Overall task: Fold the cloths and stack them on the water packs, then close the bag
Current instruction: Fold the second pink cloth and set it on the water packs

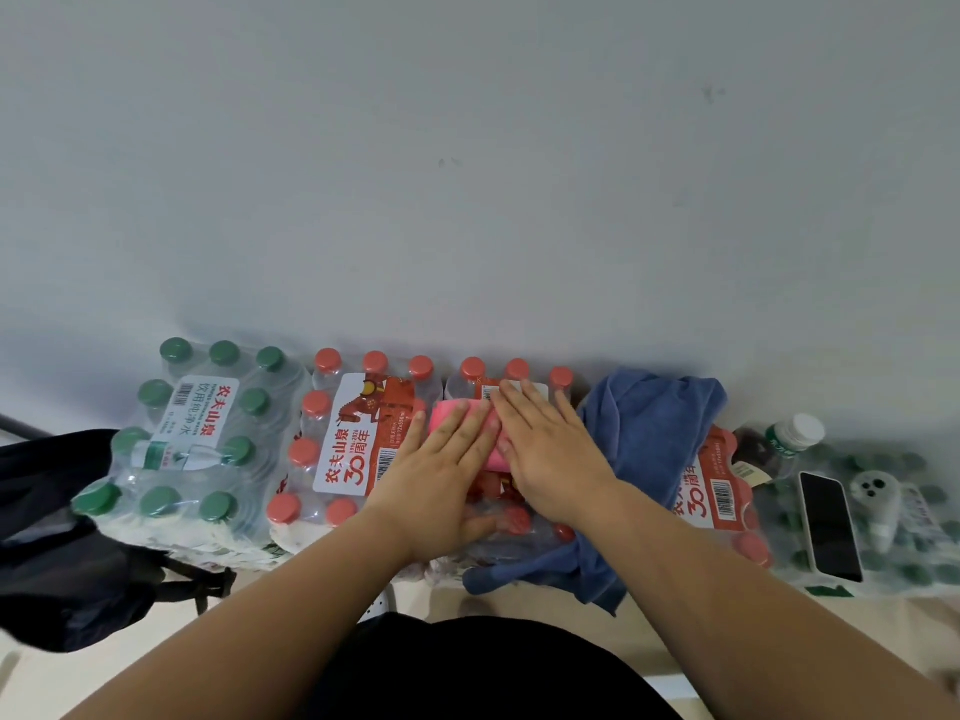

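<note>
Pink cloth [448,412], folded small, lies on top of the red-capped water packs [348,439] in the middle of a row set against the wall. At the far left a black bag [57,511] sits beside a green-capped water pack [197,439]. The left hand [441,475] and right hand [550,454] both lie flat on the pink cloth - fingers straight, pressing down, gripping nothing. Just right of them a blue cloth [654,444] lies crumpled over another red-capped pack [722,491], one end hanging off the front. Farther right stand a white-capped bottle [795,433] and a phone [828,522] - the phone face up on a last pack.
</note>
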